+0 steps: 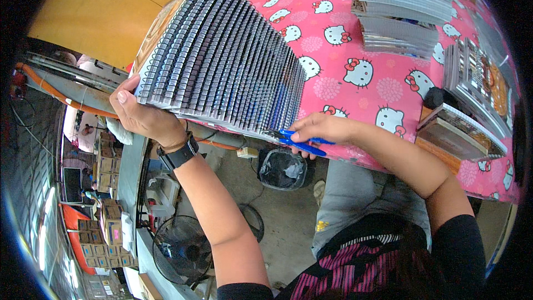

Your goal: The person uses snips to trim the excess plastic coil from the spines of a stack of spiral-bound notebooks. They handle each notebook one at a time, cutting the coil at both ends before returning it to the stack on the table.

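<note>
Our right hand [319,129] pinches blue cutter [302,143] at table's near edge; left hand [141,114] grips fanned spiral notebooks [222,58] at left corner. We judge trimming wire ends; next needs steady aim.

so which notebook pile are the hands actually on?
The fanned spiral row at the table's near-left edge: left hand steadies its end, right hand holds blue pliers at its wire. The other stacks sit untouched.
</note>
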### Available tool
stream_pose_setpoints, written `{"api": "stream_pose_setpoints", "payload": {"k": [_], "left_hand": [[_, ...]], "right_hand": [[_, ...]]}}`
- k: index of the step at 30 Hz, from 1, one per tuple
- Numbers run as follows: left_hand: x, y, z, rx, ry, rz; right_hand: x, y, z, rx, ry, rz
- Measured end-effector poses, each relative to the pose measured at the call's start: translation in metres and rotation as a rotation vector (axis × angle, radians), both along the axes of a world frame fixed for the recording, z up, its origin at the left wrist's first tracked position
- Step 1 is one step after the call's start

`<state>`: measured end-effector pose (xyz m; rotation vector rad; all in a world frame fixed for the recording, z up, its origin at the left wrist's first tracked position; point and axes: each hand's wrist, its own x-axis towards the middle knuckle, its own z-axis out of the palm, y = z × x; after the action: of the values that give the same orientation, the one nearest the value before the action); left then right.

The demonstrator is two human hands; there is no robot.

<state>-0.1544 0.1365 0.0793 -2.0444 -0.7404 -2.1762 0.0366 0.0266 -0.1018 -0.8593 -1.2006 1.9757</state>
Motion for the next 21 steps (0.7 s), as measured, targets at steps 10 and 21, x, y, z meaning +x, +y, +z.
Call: {"api": "stream_pose_setpoints", "payload": {"k": [10,21], "left_hand": [[0.000,-0.001,0.000,-0.066,-0.050,-0.031],[-0.004,0.004,-0.002,-0.040,-0.030,-0.037]], "right_hand": [[-0.007,-0.011,-0.005,1.225,-0.923,-0.548],[-0.011,-0.010,-0.022,0.862,-0.512,-0.416]]}}
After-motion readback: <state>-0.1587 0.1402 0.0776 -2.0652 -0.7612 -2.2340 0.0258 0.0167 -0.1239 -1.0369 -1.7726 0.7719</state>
